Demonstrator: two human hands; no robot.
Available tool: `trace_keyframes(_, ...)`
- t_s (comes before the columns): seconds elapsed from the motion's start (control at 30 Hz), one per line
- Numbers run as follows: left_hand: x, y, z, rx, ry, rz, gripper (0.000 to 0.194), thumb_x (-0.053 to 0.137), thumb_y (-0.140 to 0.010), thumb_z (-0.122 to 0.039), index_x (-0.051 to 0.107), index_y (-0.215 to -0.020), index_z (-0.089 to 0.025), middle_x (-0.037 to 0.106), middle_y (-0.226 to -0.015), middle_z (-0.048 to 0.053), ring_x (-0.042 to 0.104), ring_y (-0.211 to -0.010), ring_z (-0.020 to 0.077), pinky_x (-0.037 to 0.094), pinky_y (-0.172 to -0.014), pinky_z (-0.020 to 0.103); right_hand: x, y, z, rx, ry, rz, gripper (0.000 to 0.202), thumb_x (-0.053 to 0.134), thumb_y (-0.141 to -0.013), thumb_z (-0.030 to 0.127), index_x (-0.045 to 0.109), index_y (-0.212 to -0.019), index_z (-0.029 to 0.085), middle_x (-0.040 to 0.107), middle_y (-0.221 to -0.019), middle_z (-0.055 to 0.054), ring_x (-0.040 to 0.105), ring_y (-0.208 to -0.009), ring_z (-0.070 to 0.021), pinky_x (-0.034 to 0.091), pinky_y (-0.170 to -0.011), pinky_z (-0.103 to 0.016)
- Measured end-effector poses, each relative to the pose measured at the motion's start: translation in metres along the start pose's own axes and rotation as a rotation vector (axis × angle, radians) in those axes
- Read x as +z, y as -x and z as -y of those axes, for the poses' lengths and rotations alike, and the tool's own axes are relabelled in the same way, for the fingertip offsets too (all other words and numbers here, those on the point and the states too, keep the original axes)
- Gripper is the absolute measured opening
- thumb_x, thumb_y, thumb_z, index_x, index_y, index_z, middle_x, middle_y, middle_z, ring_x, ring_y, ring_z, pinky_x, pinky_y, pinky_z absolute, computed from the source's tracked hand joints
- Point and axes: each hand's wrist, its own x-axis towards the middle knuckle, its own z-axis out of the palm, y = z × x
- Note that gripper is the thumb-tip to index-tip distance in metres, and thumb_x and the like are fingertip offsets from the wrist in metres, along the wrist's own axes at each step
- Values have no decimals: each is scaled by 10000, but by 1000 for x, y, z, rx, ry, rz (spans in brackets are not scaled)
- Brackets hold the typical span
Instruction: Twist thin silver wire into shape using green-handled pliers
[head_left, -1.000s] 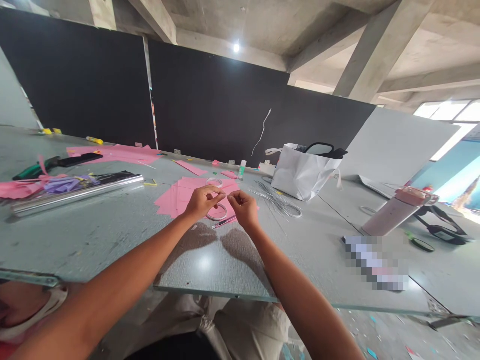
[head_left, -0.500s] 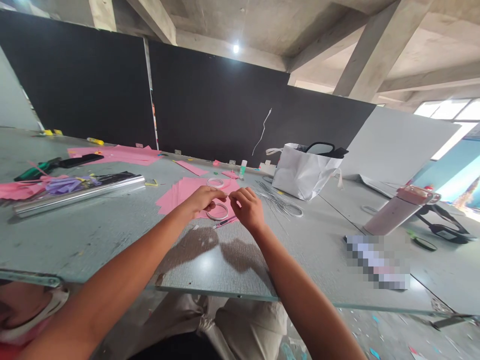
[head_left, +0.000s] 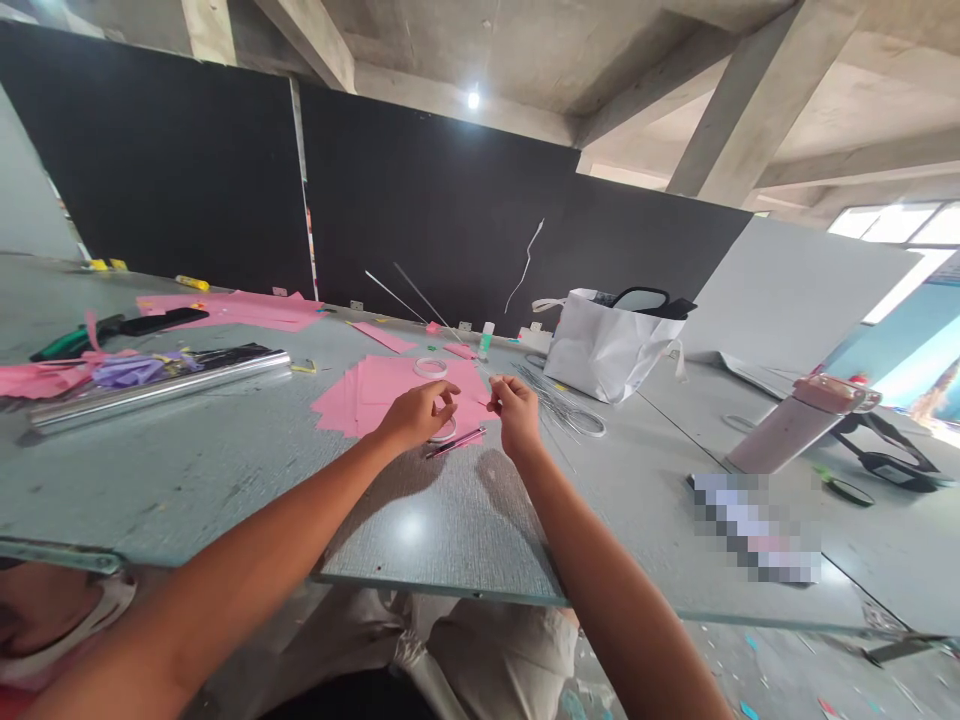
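Observation:
My right hand (head_left: 513, 408) is closed in a pinch above the right edge of the pink paper sheets (head_left: 375, 385). Two thin pale wires (head_left: 427, 304) slant up and to the left from its fingertips, spreading apart; their lower stretch is hard to see. My left hand (head_left: 421, 412) is open, thumb and fingers apart with a gap between them. Under its fingers lies a white tape roll (head_left: 448, 432), partly hidden, and a second tape roll (head_left: 430, 368) rests farther back on the paper. A slim dark and pink pen-like tool (head_left: 456, 443) lies at the sheets' front edge.
A bundle of thin wires (head_left: 559, 405) lies right of my right hand, before a white bag (head_left: 611, 345). A glue stick (head_left: 486, 340) stands behind. Left are a silvery foil roll (head_left: 161, 390) and purple scraps (head_left: 131, 370). A pink bottle (head_left: 787, 425) stands right.
My hands have moved apart, the right one slightly to the right. Two thin wires now show up against the dark board. My left fingers have opened.

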Motion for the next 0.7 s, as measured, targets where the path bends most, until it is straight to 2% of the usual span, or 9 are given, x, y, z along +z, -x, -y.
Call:
trace_keyframes(0.03,0,-1,5,6,-8,-25,269,598,-801,-286,636,-1067,-279,684,-917,-1,571,-616,135,442,-592,255,1,0,-1,39,-28,42,265,613,-634,449,495,-609,214,412,-524,62,395,-507,-98,387,-530,-257)
trace_keyframes(0.1,-1,-4,12,82,-37,-151,375,606,-801,-282,600,-1175,-270,662,-1053,36,602,-771,172,470,-698,289,4,3,-2,106,-63,120,264,635,-611,438,500,-606,212,419,-541,57,396,-519,-96,396,-531,-253)
trace_keyframes(0.2,-9,-8,14,209,-167,-300,301,628,-802,-289,657,-1098,-239,644,-1076,84,575,-966,242,431,-881,376,9,7,-2,167,-103,189,237,662,-587,403,537,-609,202,441,-556,49,403,-532,-94,404,-531,-247)
trace_keyframes(0.33,-17,-8,6,259,-293,-369,226,658,-805,-351,703,-1001,-248,645,-1067,91,550,-1010,274,361,-919,421,11,11,-1,182,-123,266,203,666,-592,367,567,-625,193,453,-570,46,415,-540,-91,395,-529,-239)
trace_keyframes(0.43,-19,-7,1,282,-317,-361,158,655,-817,-398,731,-874,-271,657,-1066,74,539,-1013,277,323,-911,425,9,11,1,186,-108,321,211,661,-603,369,548,-599,191,455,-569,47,404,-530,-84,369,-525,-236)
trace_keyframes(0.53,-19,-8,-1,288,-280,-289,156,660,-814,-405,737,-753,-283,686,-983,56,538,-932,265,302,-891,430,8,11,0,213,-89,375,214,673,-589,368,555,-599,190,459,-556,54,389,-503,-75,338,-514,-237)
trace_keyframes(0.7,-23,-10,-2,290,-156,-169,106,710,-765,-375,741,-712,-289,701,-798,44,533,-820,236,318,-867,426,8,11,-2,216,-85,386,219,704,-559,363,596,-633,188,476,-559,58,387,-499,-72,314,-521,-237)
